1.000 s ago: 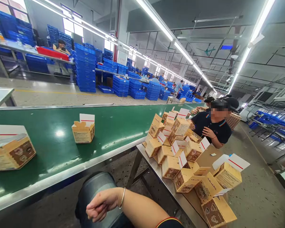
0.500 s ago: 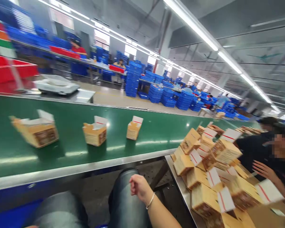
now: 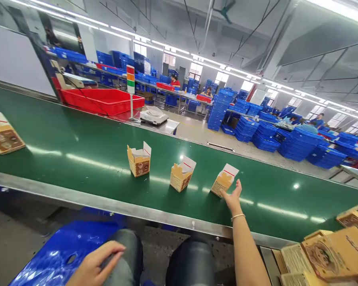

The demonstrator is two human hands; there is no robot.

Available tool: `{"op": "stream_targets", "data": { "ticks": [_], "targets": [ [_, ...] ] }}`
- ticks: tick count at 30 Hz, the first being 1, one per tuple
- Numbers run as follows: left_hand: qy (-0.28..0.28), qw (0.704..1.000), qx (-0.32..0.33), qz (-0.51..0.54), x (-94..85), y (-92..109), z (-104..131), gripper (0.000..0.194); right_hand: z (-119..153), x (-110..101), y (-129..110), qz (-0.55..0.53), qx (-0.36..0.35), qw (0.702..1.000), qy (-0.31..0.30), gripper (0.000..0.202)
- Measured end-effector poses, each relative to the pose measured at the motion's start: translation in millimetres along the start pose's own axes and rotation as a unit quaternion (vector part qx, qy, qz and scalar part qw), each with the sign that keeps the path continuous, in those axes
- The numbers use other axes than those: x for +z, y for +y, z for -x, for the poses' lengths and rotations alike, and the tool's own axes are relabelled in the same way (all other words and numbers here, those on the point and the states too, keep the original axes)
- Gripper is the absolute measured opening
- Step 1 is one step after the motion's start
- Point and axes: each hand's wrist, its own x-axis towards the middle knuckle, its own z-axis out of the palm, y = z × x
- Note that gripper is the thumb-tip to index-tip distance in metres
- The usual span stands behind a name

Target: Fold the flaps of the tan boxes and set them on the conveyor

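My right hand (image 3: 234, 198) stretches out over the green conveyor belt (image 3: 77, 147), fingers apart, its fingertips at the nearest small brown carton (image 3: 224, 181), whose white flap stands open. Two more open cartons stand on the belt to its left, one (image 3: 182, 178) close by and another (image 3: 139, 160) further along. A fourth carton (image 3: 1, 133) lies at the far left edge of the belt. My left hand (image 3: 94, 266) rests on my left knee, fingers loosely spread, holding nothing.
Several brown cartons (image 3: 331, 250) are piled at the lower right. A blue plastic crate (image 3: 62, 254) sits by my left leg. Beyond the belt stand a red bin (image 3: 101, 99), a white scale (image 3: 153, 116) and stacked blue crates (image 3: 295, 141); people work at far tables.
My view swung left from the carton table to the belt. My right hand rose from my lap and reached out to the nearest carton. My left hand came into view on my knee.
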Motion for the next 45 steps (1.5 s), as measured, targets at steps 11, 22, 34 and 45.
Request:
{"op": "stream_targets", "data": {
  "ticks": [11,22,34,45],
  "targets": [
    [-0.161,0.966,0.178,0.098,126.8,57,-153,0.055,30,-10,15,-0.115,-0.107,0.972,-0.173,0.063],
    [-0.213,0.943,0.226,0.123,204.6,93,-213,0.034,45,-29,-9,-0.018,-0.161,0.976,-0.145,0.041],
    [-0.182,0.848,-0.286,0.407,242.8,144,-218,0.038,35,-6,-16,-0.144,0.217,0.963,0.067,0.056],
    [-0.217,0.833,-0.29,0.418,263.0,166,-224,0.032,47,-42,-22,0.028,0.105,0.979,0.17,0.058]
  ]
}}
